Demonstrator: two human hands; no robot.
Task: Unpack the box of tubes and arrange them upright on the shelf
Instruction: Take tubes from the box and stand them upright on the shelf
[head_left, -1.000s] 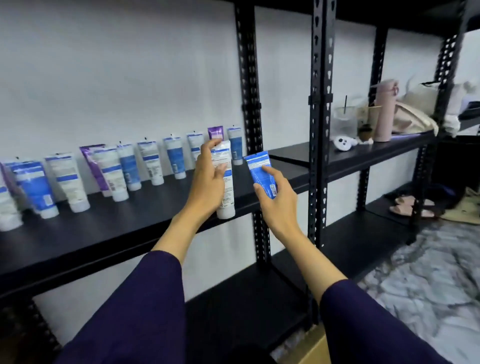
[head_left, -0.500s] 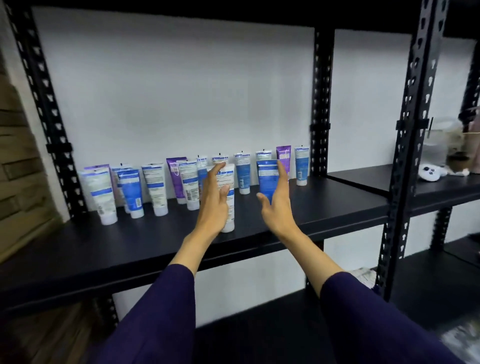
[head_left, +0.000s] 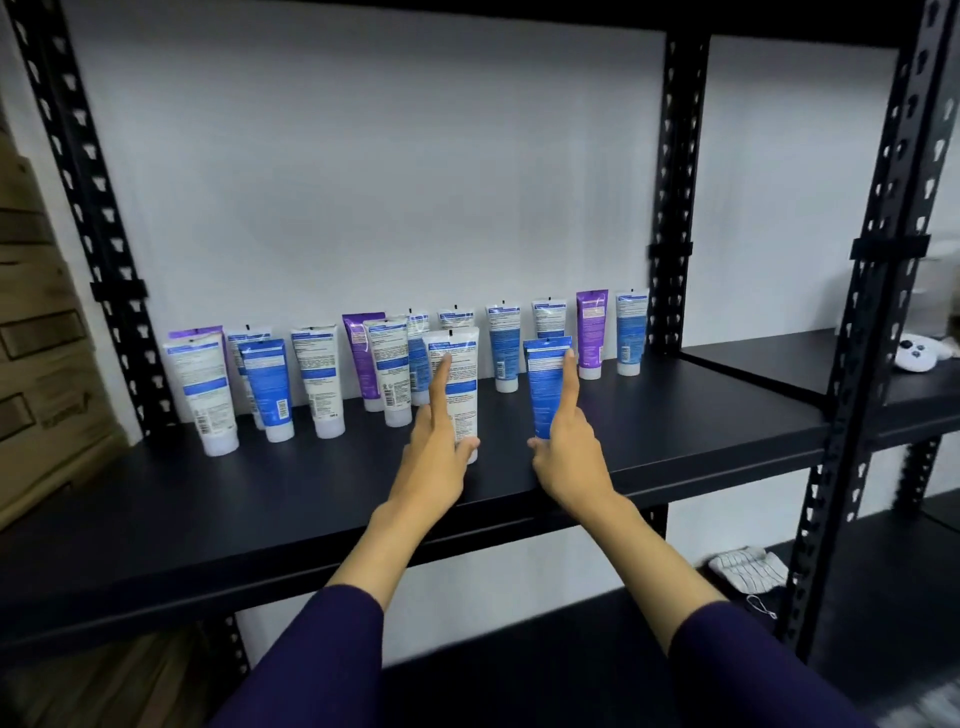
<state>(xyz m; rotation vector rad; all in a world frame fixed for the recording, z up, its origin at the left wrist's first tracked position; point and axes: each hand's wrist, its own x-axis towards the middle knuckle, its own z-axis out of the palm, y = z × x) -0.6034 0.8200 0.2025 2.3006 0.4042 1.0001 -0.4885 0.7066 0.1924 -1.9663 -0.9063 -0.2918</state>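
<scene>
Head view, white tube: we see it upright on the black shelf, cap down, ahead of the back row of tubes.
Blue tube: upright just beside it.
Left hand: grip pinching the white tube.
Right hand: grip pinching the blue tube.
Surroundings: cardboard boxes far left.

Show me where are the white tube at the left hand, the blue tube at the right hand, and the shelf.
white tube (head_left: 460, 374): head view, middle of its label.
blue tube (head_left: 545, 387): head view, middle of its body.
shelf (head_left: 675, 415): head view, bare top board.
</scene>
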